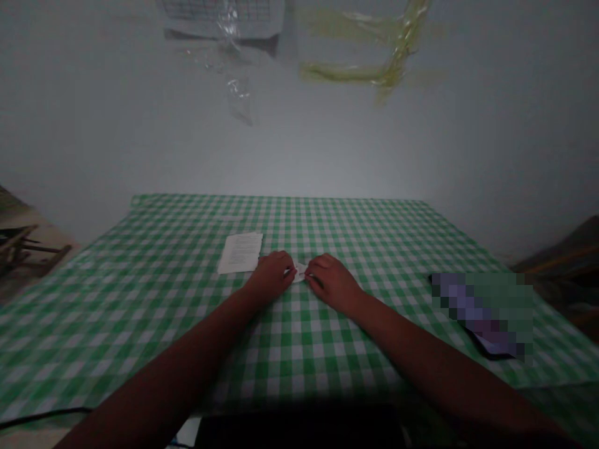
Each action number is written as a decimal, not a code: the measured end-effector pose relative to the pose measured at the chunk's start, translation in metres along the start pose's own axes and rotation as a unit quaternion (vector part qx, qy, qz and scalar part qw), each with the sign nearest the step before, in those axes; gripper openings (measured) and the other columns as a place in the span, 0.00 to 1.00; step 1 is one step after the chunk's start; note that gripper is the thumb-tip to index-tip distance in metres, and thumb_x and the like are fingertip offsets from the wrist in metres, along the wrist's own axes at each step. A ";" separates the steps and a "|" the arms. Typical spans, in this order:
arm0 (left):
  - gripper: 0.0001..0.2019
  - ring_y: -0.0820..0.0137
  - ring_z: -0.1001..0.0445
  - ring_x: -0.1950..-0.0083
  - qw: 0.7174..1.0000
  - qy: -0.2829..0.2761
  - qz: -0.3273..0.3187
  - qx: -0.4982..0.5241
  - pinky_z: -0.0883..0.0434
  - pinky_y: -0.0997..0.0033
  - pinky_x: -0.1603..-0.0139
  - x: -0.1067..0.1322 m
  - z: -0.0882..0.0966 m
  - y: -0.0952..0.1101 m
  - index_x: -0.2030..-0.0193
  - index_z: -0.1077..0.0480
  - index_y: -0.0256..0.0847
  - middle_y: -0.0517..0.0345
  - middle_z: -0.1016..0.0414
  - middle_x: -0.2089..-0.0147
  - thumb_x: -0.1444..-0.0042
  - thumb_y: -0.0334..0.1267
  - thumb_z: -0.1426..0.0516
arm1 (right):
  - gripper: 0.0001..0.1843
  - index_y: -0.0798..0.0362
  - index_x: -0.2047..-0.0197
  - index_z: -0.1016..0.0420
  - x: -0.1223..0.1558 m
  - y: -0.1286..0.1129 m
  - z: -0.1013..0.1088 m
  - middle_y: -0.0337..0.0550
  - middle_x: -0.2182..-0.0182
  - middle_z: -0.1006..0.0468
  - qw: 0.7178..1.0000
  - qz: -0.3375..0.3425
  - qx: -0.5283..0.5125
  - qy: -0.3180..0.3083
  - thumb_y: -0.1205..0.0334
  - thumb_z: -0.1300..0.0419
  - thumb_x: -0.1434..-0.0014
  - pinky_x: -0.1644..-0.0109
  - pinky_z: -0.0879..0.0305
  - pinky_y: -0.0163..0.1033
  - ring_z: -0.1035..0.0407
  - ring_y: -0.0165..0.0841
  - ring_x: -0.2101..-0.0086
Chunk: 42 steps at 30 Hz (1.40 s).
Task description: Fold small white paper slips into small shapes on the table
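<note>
The left hand (272,274) and right hand (331,282) pinch a small white paper (299,274) from 2 sides over the table (302,349), probably to steady it.

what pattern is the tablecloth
The tablecloth has green and white checks, clearest in the head view.

paper piece (300,272) | small, white | partly covered | between left hand (275,273) and right hand (331,279)

Your view is dim: the wall (322,149) is brightest mid-frame; corners darken. Your 2 forearms (187,355) are shadowed, fingers (315,269) soft-edged. Tape (238,88) glints; pixelation masks the phone (472,312).
</note>
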<state>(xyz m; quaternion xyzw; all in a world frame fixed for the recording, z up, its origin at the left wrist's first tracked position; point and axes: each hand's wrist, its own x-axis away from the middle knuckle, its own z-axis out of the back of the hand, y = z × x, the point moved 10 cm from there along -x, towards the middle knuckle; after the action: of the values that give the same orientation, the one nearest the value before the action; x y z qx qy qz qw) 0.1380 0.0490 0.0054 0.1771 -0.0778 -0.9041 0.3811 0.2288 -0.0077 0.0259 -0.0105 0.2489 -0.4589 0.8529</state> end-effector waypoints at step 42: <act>0.20 0.55 0.31 0.47 0.989 -0.082 -0.050 -0.110 0.38 0.49 0.47 0.010 -0.002 0.023 0.44 0.28 0.54 0.49 0.29 0.50 0.39 0.31 0.48 | 0.17 0.51 0.46 0.26 0.008 0.002 -0.004 0.53 0.52 0.25 0.986 -0.089 0.114 -0.080 0.55 0.45 0.34 0.51 0.37 0.53 0.38 0.49 0.50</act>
<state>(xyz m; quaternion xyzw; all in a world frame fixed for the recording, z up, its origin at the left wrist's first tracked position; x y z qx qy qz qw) 0.1476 0.0257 0.0078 0.0631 -0.0005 -0.9365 0.3450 0.2317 -0.0120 0.0184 0.0281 0.1240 -0.5562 0.8213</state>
